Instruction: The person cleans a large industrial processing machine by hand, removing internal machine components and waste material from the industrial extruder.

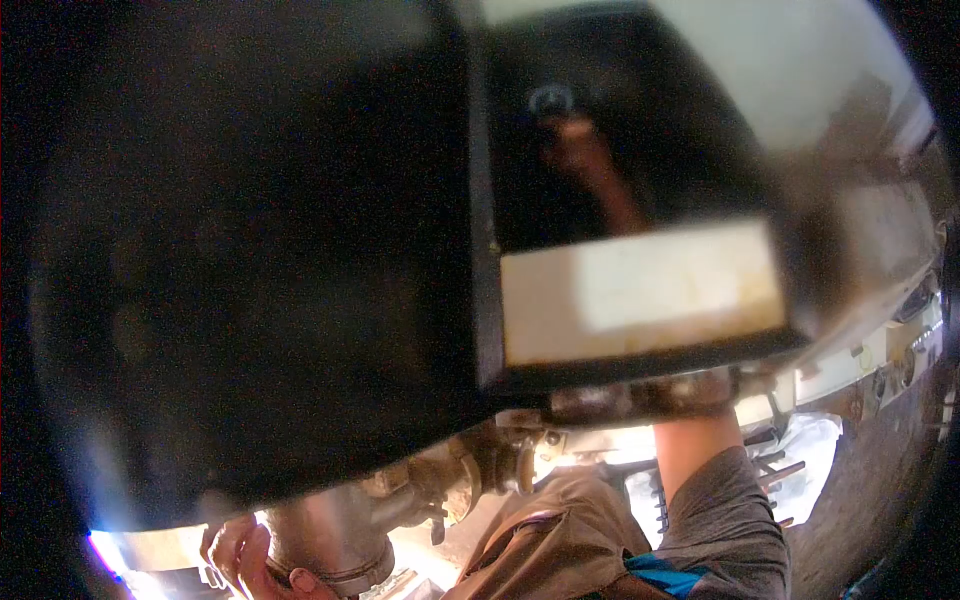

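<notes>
At the lower left, my left hand curls its fingers and thumb around a rounded metal cylinder, which has a band near its lower end. My right forearm, in a grey sleeve, rises behind a large dark panel. Through the dark opening in that panel, my right hand shows small and blurred, its fingers closed. A pale ring-shaped part lies right at its fingertips. I cannot tell what the right hand holds.
A pale rectangular plate spans the lower part of the opening. Metal pipe fittings run below the dark panel, close above my brown trousers. Pale machine parts stand at the right edge.
</notes>
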A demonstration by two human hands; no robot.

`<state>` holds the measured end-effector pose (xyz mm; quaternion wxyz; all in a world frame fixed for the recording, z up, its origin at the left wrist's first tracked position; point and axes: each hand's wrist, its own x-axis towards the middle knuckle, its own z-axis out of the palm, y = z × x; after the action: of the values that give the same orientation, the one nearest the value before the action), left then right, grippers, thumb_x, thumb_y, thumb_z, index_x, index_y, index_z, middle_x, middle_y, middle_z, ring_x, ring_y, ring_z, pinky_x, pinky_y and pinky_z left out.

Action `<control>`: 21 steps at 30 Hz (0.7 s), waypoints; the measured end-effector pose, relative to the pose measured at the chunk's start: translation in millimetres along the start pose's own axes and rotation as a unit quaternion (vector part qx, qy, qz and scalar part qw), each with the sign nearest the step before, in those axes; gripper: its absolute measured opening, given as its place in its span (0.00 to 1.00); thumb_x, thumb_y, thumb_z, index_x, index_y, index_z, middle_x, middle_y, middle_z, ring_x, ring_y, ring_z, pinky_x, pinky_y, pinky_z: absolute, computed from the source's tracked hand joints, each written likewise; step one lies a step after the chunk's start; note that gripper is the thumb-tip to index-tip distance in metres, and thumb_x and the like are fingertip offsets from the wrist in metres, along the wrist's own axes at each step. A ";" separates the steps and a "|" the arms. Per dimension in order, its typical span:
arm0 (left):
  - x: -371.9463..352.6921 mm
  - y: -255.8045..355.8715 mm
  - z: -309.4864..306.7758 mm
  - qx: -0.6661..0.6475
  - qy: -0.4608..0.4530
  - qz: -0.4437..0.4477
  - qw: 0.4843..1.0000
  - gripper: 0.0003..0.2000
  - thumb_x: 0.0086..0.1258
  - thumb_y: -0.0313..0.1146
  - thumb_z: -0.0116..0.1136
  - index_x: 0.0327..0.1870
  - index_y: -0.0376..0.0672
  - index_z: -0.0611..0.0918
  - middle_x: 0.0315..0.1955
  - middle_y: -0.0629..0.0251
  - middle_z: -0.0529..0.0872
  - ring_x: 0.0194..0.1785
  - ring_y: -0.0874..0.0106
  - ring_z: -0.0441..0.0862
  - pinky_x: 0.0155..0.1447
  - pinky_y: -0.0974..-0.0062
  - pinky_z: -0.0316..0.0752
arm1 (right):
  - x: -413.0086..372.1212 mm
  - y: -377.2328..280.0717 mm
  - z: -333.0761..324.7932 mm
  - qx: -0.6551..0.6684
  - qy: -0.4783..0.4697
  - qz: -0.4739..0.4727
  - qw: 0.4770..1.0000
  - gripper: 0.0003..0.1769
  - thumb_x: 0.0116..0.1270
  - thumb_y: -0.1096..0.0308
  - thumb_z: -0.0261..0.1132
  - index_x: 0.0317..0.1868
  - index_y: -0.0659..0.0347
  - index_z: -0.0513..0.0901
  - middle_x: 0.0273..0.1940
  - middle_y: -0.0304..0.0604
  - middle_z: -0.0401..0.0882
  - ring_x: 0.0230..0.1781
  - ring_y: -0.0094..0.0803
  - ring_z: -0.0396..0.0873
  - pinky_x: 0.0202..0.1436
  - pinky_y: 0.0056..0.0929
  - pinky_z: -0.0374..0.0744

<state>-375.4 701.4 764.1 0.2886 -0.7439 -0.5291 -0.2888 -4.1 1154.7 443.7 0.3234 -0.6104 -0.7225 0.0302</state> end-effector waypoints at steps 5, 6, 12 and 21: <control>2.2 0.2 -0.1 0.002 0.002 0.005 1.000 0.19 0.70 0.42 0.55 0.48 0.34 0.86 0.46 0.53 0.86 0.53 0.55 0.81 0.60 0.53 0.76 | -15.7 -0.6 -11.4 0.021 0.095 -0.016 0.995 0.40 0.55 0.65 0.73 0.71 0.57 0.73 0.64 0.60 0.77 0.63 0.55 0.78 0.67 0.47 0.77; 4.1 2.2 1.3 0.005 -0.001 0.006 1.000 0.19 0.69 0.42 0.56 0.48 0.34 0.86 0.46 0.53 0.86 0.53 0.55 0.81 0.60 0.53 0.76 | -18.3 -2.0 -13.7 0.023 0.097 -0.016 0.995 0.40 0.55 0.65 0.73 0.71 0.57 0.73 0.64 0.60 0.77 0.63 0.55 0.77 0.67 0.47 0.77; 16.1 12.3 0.8 0.013 -0.015 0.017 1.000 0.17 0.69 0.40 0.56 0.47 0.34 0.86 0.45 0.54 0.86 0.52 0.56 0.82 0.60 0.53 0.76 | -29.8 -14.6 -21.5 0.035 0.101 -0.015 0.994 0.39 0.57 0.64 0.71 0.71 0.57 0.72 0.64 0.59 0.76 0.64 0.53 0.77 0.67 0.46 0.76; 23.8 19.2 -1.7 0.020 -0.033 0.025 0.999 0.14 0.68 0.37 0.58 0.46 0.36 0.85 0.44 0.55 0.87 0.51 0.56 0.83 0.59 0.53 0.77 | -43.7 -19.4 -17.6 0.047 0.112 -0.015 0.992 0.38 0.60 0.61 0.69 0.72 0.56 0.71 0.66 0.58 0.76 0.64 0.52 0.76 0.68 0.45 0.75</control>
<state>-350.8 709.6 780.4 0.2930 -0.7602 -0.5249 -0.2465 -10.0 1104.2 447.4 0.4313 -0.5832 -0.6884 -0.0093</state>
